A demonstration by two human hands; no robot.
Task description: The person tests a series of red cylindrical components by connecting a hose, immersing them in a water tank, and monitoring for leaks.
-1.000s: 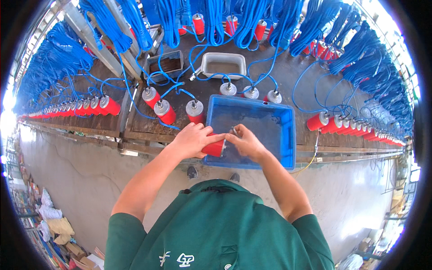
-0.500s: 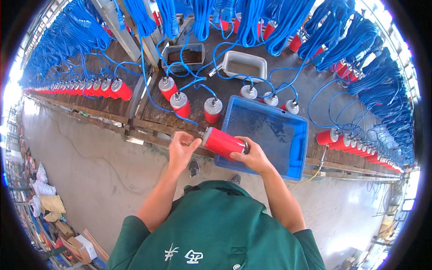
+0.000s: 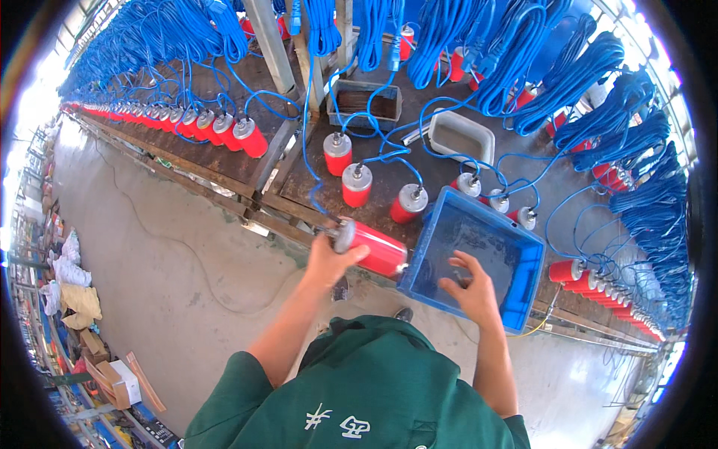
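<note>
My left hand (image 3: 329,262) is closed around the grey metal end of a red cylinder (image 3: 380,252), thumb along its side. The cylinder lies tilted in the air at the bench's front edge, its other end toward the blue tub (image 3: 422,243). A blue cable runs to its grey end. To the right, my right hand (image 3: 477,293) is off the cylinder, over the tub's near part, with thumb and fingers apart and curved. A dark patch shows between them; I cannot tell if it is a thing. Shallow liquid seems to cover the tub's bottom.
Similar red cylinders (image 3: 357,187) with blue cables stand on the dark bench (image 3: 295,168), with long rows to left and right. Coiled blue cables (image 3: 516,45) hang above. Behind the tub are a white basin (image 3: 464,138) and a grey box (image 3: 366,103). A wooden post (image 3: 271,45) rises nearby.
My right hand has let go of the cylinder's right end and moved right, over the tub. My left hand has taken hold of its grey end. The view has shifted left.
</note>
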